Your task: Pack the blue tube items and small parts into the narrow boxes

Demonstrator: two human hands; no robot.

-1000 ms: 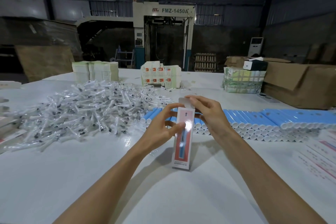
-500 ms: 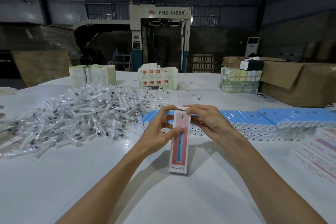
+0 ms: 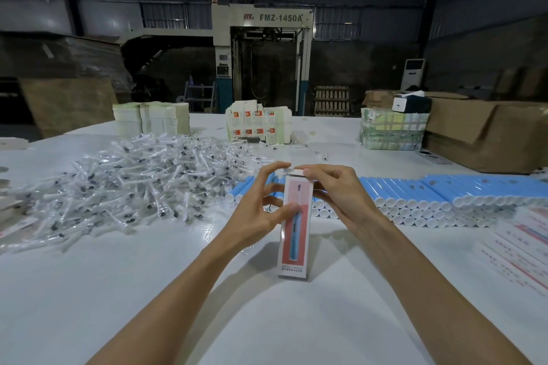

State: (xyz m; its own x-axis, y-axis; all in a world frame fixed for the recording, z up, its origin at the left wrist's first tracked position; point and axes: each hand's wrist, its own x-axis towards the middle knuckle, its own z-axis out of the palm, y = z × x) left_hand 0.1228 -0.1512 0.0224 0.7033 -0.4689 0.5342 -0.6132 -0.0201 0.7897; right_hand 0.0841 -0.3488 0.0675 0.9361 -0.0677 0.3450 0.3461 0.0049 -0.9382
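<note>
The narrow box (image 3: 295, 228) stood upright on the white table (image 3: 148, 290), close before the person. The left hand (image 3: 258, 216) grasped its side, with the thumb on the front. The right hand (image 3: 341, 195) pinched the top flap (image 3: 293, 171). I think the flap should go in straight while the box is kept steady. Behind lay bagged small parts (image 3: 133, 181) and blue tubes (image 3: 444, 187). Far back stood a big machine (image 3: 264, 53).

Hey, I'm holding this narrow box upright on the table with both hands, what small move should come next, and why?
Probably press the top flap down with the right hand until it tucks in, while the left hand steadies the narrow box. The box stands upright on the table, and the flap under the right hand looks not quite seated.
</note>
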